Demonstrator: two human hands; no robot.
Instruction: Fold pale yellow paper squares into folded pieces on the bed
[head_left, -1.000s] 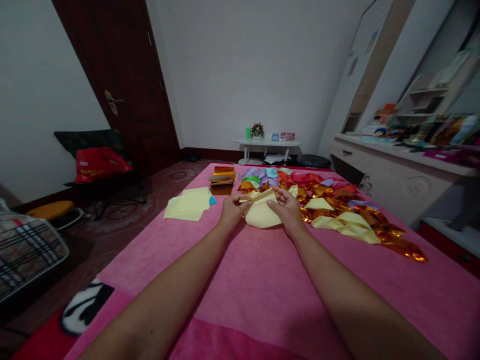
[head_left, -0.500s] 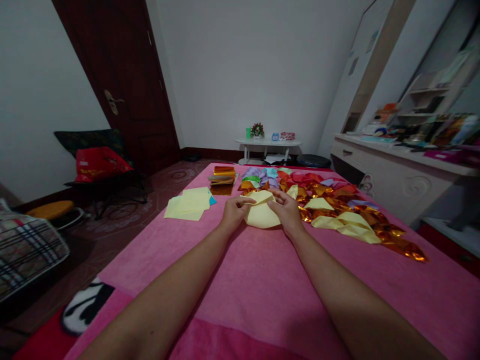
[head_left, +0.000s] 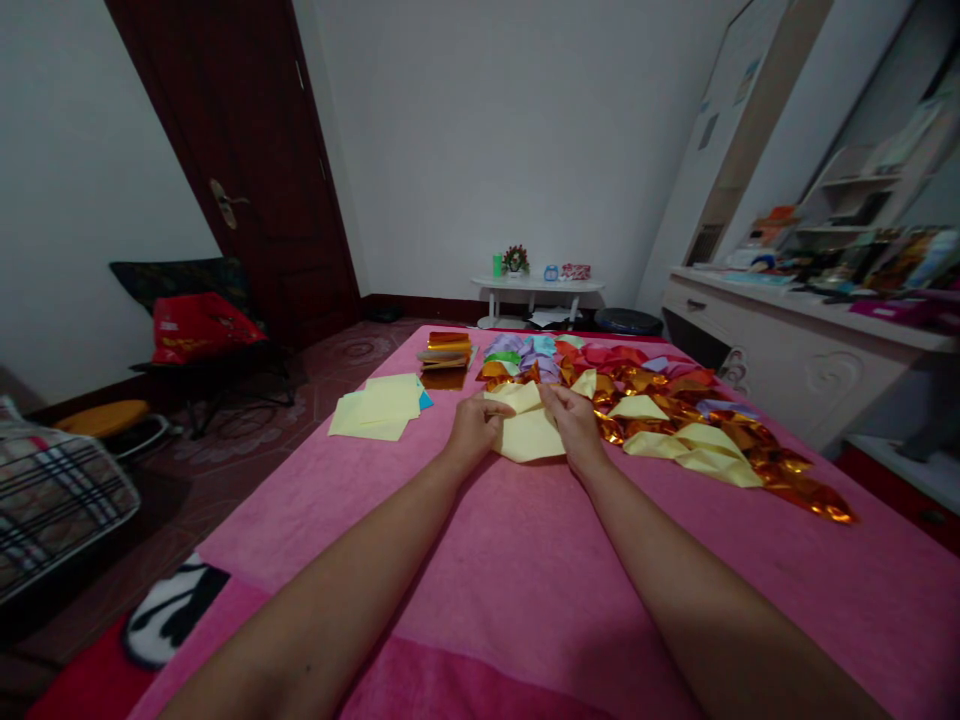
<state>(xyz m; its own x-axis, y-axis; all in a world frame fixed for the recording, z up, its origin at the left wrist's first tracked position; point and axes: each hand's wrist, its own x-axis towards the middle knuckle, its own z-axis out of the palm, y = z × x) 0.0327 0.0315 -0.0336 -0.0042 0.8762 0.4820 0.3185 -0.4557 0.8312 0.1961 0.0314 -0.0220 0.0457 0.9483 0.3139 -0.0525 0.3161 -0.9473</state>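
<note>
A pale yellow sheet of paper (head_left: 529, 432) lies partly folded on the pink blanket (head_left: 525, 560) in the middle of the view. My left hand (head_left: 474, 428) pinches its left edge with curled fingers. My right hand (head_left: 574, 420) presses and grips its right side. Both forearms reach out from the bottom of the view.
A flat pile of yellow sheets (head_left: 379, 407) lies to the left. A stack of foil paper (head_left: 445, 352) sits behind it. Folded gold, yellow and coloured pieces (head_left: 675, 410) spread along the right. A white dresser (head_left: 795, 340) stands at right, a dark door (head_left: 247, 170) at left.
The yellow sheet has been pressed flatter onto the blanket and its top flap folded down. Both hands have shifted slightly closer together and lower.
</note>
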